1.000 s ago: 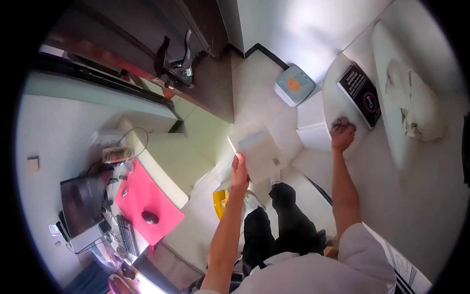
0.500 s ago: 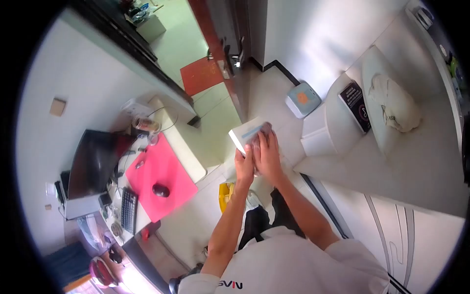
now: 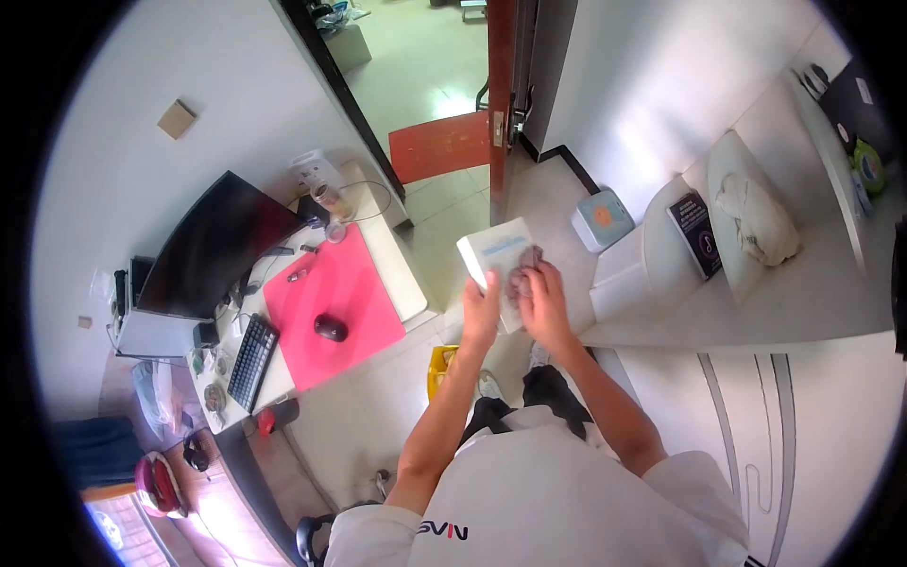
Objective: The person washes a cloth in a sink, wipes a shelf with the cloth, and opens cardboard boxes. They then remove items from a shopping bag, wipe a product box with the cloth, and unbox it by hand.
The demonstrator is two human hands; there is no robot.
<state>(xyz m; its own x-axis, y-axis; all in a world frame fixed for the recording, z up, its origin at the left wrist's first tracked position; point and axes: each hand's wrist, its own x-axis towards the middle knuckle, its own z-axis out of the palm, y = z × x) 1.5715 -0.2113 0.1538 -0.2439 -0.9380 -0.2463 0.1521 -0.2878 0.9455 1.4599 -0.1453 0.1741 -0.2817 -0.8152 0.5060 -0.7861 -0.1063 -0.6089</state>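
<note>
Seen from above through a round lens, corners lost in black. From two to five o'clock, a white shelf unit, rounded tiers above and grooved doors below, far side cut off by the dark rim. At six o'clock, a white shirt on the person, dark and red lettering on the chest, cropped by the lower edge. At nine o'clock, a pale bench, much of the top hidden under things. Between twelve and one, a dark door, nearly edge-on, top cut off.

On the bench, towards ten o'clock, a black monitor, screen too dark to read. Just before nine, a pink mat. Near three, on a shelf, a crumpled cream bag, contents hidden. Close to the centre, slightly towards two o'clock, a white box with a blue stripe, held tilted above the floor, lower face partly masked. Beyond, at two o'clock, a pale blue case. At eight, a black keyboard, key markings illegible. Just before three, a dark book, small print unreadable.

At the left edge of the box, the left hand, gripping, thumb in view, other fingers mostly hidden. Over the box's face, the right hand, fingers curled onto a brownish cloth, bunched against the box, partly covered. On the mat, towards eight, a black mouse.
</note>
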